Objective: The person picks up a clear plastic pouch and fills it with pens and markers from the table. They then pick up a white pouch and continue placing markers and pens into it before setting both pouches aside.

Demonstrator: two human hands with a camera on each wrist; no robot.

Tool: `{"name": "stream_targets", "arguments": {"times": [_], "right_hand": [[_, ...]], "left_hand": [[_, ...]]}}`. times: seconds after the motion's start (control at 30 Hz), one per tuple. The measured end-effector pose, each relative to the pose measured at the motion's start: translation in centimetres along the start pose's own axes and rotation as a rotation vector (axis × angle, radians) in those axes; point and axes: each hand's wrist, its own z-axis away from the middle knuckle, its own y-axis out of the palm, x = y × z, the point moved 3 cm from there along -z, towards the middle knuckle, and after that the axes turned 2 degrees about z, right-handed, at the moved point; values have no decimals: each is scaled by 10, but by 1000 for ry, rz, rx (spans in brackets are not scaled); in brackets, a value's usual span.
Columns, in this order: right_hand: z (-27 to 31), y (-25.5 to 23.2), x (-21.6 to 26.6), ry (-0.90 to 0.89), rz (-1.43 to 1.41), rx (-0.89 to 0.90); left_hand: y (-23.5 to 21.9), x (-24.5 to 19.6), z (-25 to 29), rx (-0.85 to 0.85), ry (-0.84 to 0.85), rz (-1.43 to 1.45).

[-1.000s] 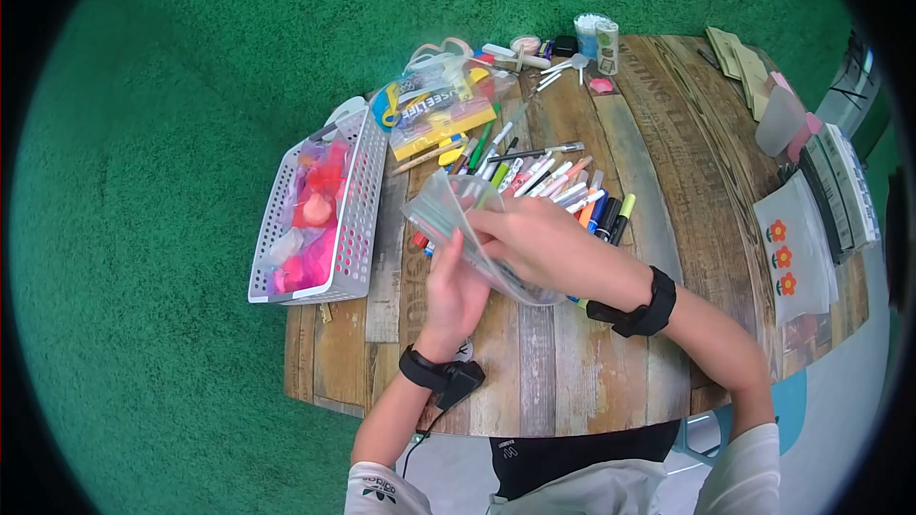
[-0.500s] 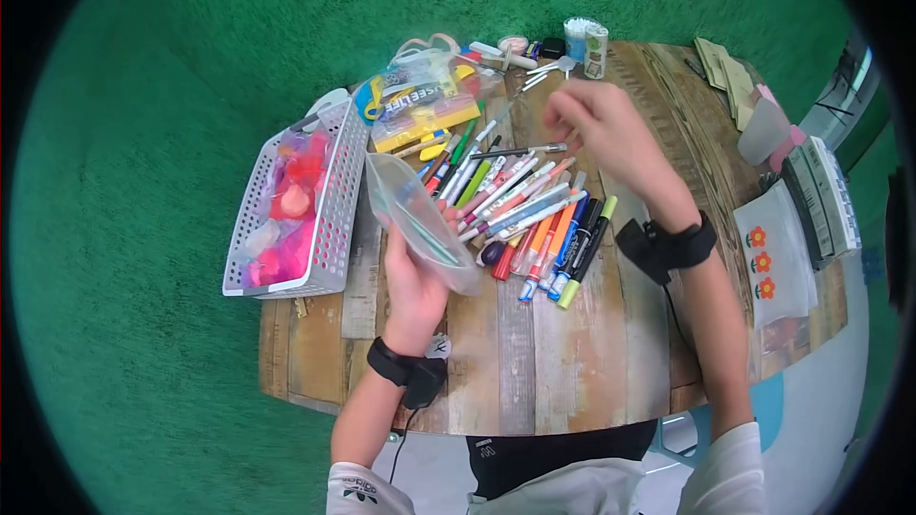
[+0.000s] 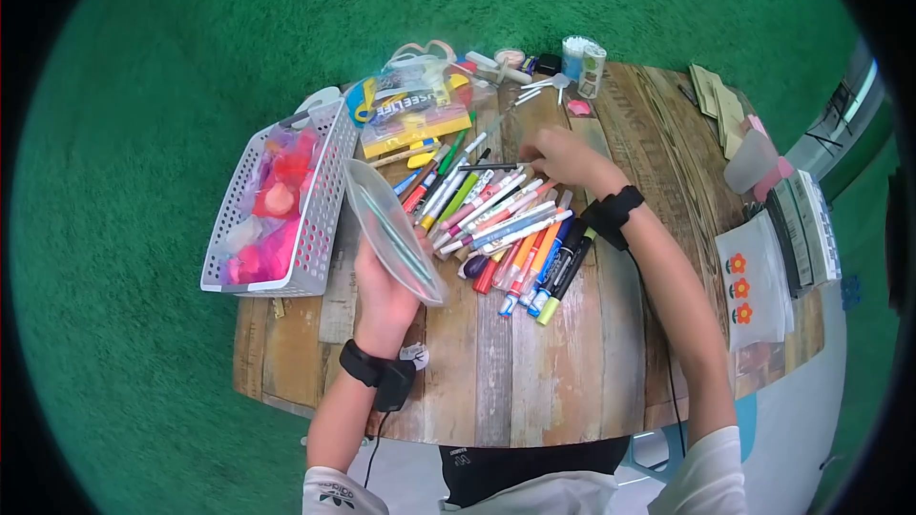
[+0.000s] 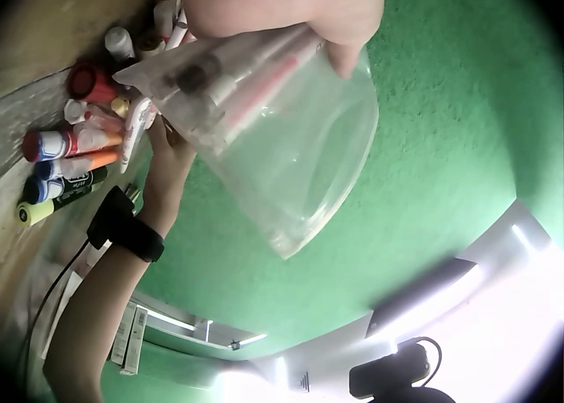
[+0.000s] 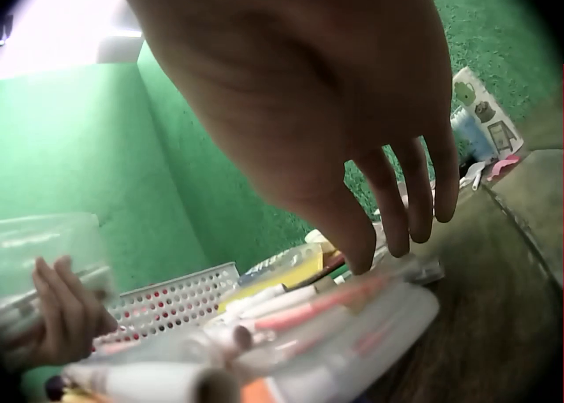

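My left hand (image 3: 384, 288) holds a clear frosted pouch (image 3: 391, 229) upright at the left of a pen pile, its thumb over the pouch in the left wrist view. Slim pens show through the plastic, one of them pink (image 4: 273, 90). My right hand (image 3: 571, 160) reaches over the far side of the pile of markers and pens (image 3: 506, 219). Its fingers (image 5: 414, 200) point down with gaps between them, their tips close by a slim dark brush (image 3: 489, 167) that lies across the pens.
A white perforated basket (image 3: 320, 200) with pink and red packets stands at left. Behind the pile lie a yellow-edged plastic bag (image 3: 415, 119), cotton swabs in a tub (image 3: 574, 57) and white spoons (image 3: 558, 83). A flower-print pouch (image 3: 749, 277) and boxes (image 3: 806, 229) are at right.
My right hand came out of the pouch, swung right over the pile, then lowered to its far side. My left hand keeps the pouch, now tilted more upright and away from the pens.
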Motion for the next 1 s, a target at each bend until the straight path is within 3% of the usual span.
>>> {"name": "stream_targets", "arguments": {"times": [0.13, 0.2, 0.37, 0.43, 0.53, 0.63, 0.73, 0.83, 1.0], "right_hand": [[-1, 1, -2, 93, 2, 63], [3, -7, -3, 95, 13, -55], [20, -58, 29, 11, 47, -161], [30, -68, 51, 99, 10, -94], [43, -69, 70, 39, 61, -207], [44, -59, 77, 109, 16, -156], [45, -51, 69, 31, 165, -154], [50, -38, 52, 89, 296, -68], [56, -24, 39, 53, 305, -98]], "left_hand": [[3, -3, 0, 7, 39, 3], [1, -3, -2, 8, 39, 15], [-2, -3, -2, 26, 19, 95], [-2, -4, -2, 54, 16, 94], [-1, -4, -2, 57, 27, 104], [4, -4, -1, 84, 18, 96], [3, -4, -1, 44, 27, 73], [4, -4, -1, 95, 13, 78], [2, -1, 0, 94, -8, 54]]}}
